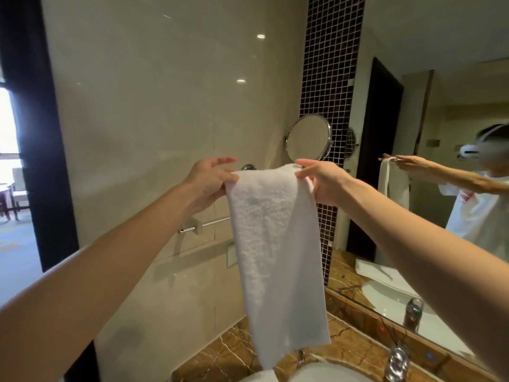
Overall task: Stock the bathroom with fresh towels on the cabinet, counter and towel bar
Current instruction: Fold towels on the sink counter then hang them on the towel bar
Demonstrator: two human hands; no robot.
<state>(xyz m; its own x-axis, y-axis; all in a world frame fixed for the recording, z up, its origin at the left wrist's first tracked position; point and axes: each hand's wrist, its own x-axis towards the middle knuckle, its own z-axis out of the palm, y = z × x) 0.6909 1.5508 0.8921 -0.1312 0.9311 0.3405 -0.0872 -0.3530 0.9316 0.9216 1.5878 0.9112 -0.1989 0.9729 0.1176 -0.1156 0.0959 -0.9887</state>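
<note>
**TOWEL HELD BY 2 TOP CORNERS IN FRONT OF THE TOWEL BAR**

**Grip state.** Both hands are closed on 1 white towel [275, 244]. The left hand [210, 179] pinches the upper left corner. The right hand [319, 179] pinches the upper right corner. Neither hand holds anything else.

**Reason for the hold.** A 2-corner pinch keeps the top edge stretched and roughly level. The cloth therefore hangs as 1 flat, narrow panel with no twist. This is judged to be preparation for draping, since a flat panel passes over a rail evenly and settles with straight sides.

**Position of the towel.** The towel hangs free below the hands, in front of the cream wall panel. Its lower end is over the marble table [228, 351], near the basin [325, 374]; contact with either cannot be confirmed. The towel bar [209, 223] is fixed to the wall below the left hand, and its visible length disappears behind the towel's left edge. The top edge of the towel sits above the bar and does not appear to rest on it. A round mirror [308, 137] is mounted on the wall just behind the right hand.

**Step assessment.** The hanging step is judged to be in progress and not yet complete.
</note>
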